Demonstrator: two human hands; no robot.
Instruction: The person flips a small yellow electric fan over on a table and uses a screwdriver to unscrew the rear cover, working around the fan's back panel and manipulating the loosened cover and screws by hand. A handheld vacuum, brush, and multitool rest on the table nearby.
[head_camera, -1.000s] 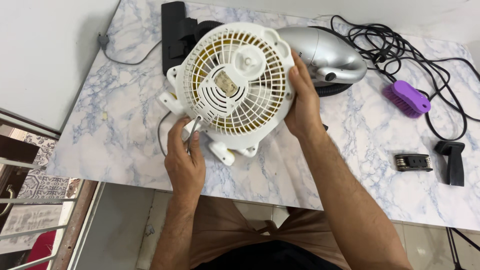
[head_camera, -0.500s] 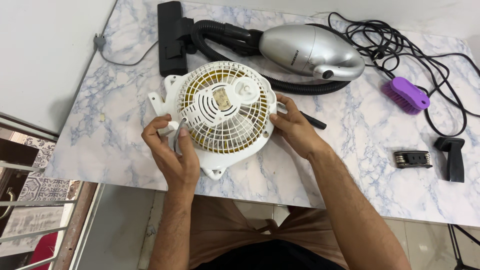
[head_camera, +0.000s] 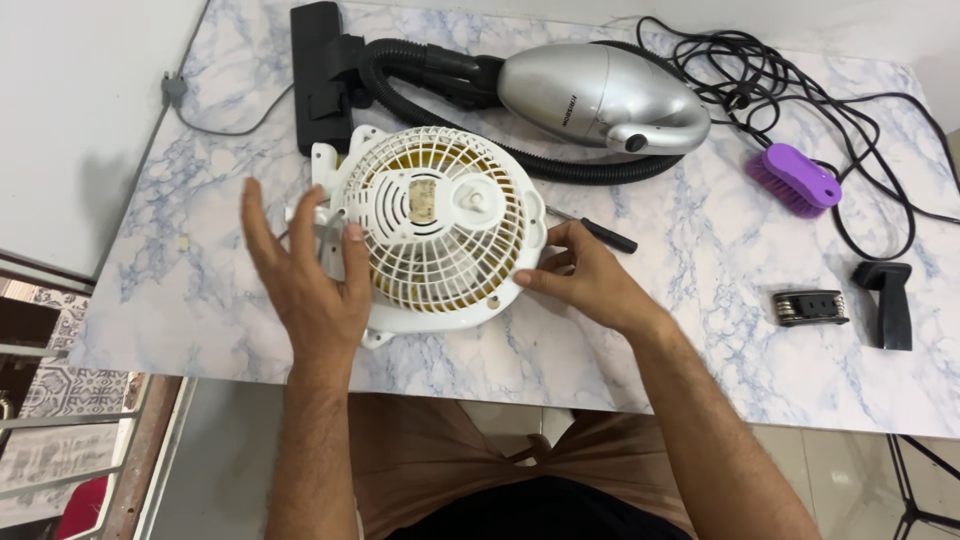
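While our left hand (head_camera: 310, 275) lies spread against the round white plastic fan grille (head_camera: 435, 240) on the marble worktop (head_camera: 700, 330), our right hand (head_camera: 590, 285) pinches its rim; a one-sided grip could let it slide onto the black-handled screwdriver (head_camera: 600, 232).

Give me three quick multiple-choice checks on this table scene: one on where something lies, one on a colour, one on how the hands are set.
1. Where is the brush?
A. right of the silver vacuum cleaner
B. under the fan
C. on the floor

2. What colour is the brush?
A. green
B. purple
C. red

3. How is the left hand set on the white fan?
A. clenched round the cord
B. off the table
C. open, fingers spread, at its left side

Answers: 1 A, it lies on the marble table beside the cables. 2 B, body and bristles are purple. 3 C, while the right hand touches the fan's right rim.
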